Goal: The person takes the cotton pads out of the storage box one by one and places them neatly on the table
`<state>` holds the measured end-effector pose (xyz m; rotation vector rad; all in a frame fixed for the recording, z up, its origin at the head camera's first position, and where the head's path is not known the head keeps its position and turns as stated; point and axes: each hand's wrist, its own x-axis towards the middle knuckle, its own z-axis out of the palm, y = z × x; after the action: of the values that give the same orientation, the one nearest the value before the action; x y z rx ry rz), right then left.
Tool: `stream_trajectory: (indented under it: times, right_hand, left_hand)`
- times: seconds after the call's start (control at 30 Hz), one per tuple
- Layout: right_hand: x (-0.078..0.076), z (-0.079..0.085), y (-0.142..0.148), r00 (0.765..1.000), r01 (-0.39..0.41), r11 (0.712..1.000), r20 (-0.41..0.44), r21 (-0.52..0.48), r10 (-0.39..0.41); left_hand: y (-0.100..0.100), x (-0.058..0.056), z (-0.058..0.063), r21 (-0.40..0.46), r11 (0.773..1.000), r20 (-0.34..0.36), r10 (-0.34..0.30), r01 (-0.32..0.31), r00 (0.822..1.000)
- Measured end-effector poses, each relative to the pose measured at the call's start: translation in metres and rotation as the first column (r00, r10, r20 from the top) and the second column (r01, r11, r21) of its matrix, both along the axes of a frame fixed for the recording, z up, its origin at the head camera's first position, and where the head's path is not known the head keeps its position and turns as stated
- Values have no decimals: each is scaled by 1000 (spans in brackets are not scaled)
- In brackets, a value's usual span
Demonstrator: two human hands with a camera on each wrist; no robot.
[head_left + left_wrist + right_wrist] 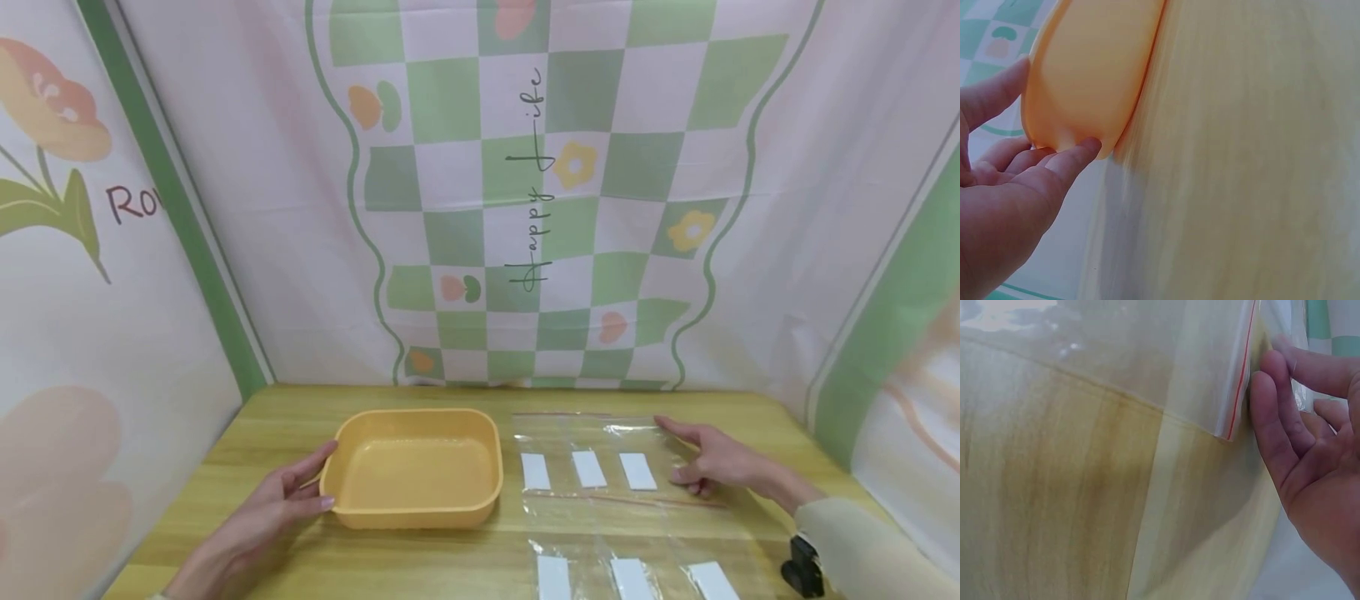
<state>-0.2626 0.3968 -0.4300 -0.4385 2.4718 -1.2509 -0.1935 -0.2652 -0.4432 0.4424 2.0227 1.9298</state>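
In the head view a yellow plastic basin (416,518) stands on the wooden table, left of centre, with nothing in it. My left hand (272,507) touches its left end with spread fingers; the left wrist view shows fingertips (1092,145) against the outer wall. To the basin's right lie several clear zip bags (645,433) with red seal lines, each bearing a white rectangle (637,472). My right hand (720,462) rests at the right edge of the far row, index finger extended to the bag's far corner. In the right wrist view its fingers (1272,419) are beside the red-lined seal.
A nearer row of bags, also with white rectangles (628,579), runs to the bottom of the head view. Behind the table (300,404) hangs a printed cloth (517,208); more cloth closes in both sides. A black device (802,567) sits at the right wrist.
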Motion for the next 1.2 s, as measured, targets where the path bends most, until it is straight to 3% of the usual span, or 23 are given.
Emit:
stream_trajectory:
  times: [0.7,0.87,0.97,1.07,1.13,1.2]
  right_hand:
    - [-1,-3,1,1000,26,997,-12,73,-26]
    - [0,4,2,989,41,995,-143,88,-28]
    - [9,14,-7,975,60,995,-217,82,-41]
    - [28,25,-25,962,64,994,-270,84,-39]
    - [44,30,-40,939,48,995,-345,89,-15]
    - [62,30,-53,899,29,996,-438,79,8]
  left_hand:
    - [1,0,-1,3,1000,4,10,-10,1000]
    - [2,-1,0,-4,1000,5,27,-27,1000]
    - [1,-1,0,-8,999,-3,31,-31,1000]
    - [0,-1,-1,-7,1000,-18,26,-26,1000]
    - [-1,1,-1,9,999,12,39,-40,999]
    - [-1,4,1,8,996,41,83,-84,996]
